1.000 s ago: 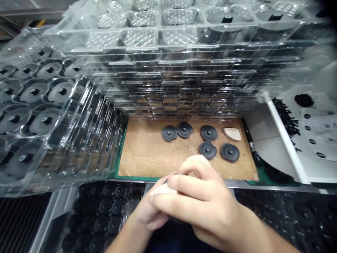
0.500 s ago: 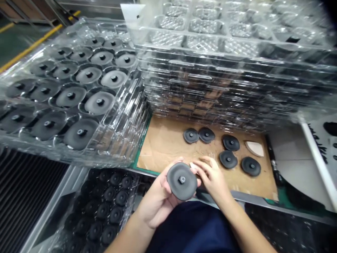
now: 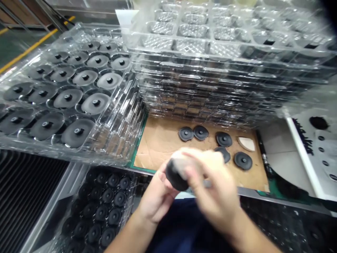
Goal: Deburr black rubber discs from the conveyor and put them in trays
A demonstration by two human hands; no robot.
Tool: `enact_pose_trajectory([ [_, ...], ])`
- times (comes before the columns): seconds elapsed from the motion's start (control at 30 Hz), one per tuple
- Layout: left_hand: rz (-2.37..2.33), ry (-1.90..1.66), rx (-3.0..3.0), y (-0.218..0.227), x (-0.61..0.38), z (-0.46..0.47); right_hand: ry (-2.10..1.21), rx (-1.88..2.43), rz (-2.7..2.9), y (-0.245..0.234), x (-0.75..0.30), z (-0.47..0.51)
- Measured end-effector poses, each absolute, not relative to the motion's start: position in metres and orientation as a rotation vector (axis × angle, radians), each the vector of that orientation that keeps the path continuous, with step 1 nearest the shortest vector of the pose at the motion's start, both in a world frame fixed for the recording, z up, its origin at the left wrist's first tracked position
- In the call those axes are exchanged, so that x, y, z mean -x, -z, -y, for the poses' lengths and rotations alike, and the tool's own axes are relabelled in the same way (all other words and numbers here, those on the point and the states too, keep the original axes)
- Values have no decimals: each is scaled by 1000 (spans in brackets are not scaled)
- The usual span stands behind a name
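My left hand (image 3: 155, 196) grips a black disc (image 3: 175, 177) by its edge, holding it tilted above the front edge of the bench. Over the disc's right side, my right hand (image 3: 214, 186) is smeared by motion. A small pale piece (image 3: 181, 164) shows as a blur between its fingers and lies against the disc; its kind cannot be made out. Several similar black discs, each with a short central stem, lie on the cardboard (image 3: 155, 140) beyond my hands, among them a separate disc (image 3: 243, 160). A cream wedge-shaped pad (image 3: 246, 143) rests near them.
At the left, a clear plastic tray (image 3: 86, 147) full of black discs tops a stack. Another tall stack of clear trays (image 3: 189, 84) stands behind the cardboard. Below the bench edge is a tray of smaller discs (image 3: 107, 195). A white panel (image 3: 316, 147) stands at the right.
My right hand has moved left onto the disc with the pale piece. The disc has tilted in my left hand. The view has shifted slightly.
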State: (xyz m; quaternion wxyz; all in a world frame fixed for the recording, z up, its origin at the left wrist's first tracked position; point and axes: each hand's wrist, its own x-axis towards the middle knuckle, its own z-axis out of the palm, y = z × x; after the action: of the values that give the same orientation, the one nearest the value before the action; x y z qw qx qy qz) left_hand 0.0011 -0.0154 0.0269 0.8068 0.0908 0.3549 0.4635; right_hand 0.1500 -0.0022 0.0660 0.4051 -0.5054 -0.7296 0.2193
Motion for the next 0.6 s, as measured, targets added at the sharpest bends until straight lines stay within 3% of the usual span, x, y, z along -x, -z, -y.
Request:
enact_pose_trajectory([
  [0.17,-834,-986,-241,-37,-17,11,-835,1142,2016,-86,-146,10],
  [0.3,-825,-891,-260,-43,-30,12,-560,1170,1976,-85,-155,4],
  [0.43,-744,-852,-259,-45,-32,11,-866,990,2016,-85,-178,11],
  [0.6,-784,-774,-216,-43,-37,8,-906,1225,2057,-89,-214,25],
])
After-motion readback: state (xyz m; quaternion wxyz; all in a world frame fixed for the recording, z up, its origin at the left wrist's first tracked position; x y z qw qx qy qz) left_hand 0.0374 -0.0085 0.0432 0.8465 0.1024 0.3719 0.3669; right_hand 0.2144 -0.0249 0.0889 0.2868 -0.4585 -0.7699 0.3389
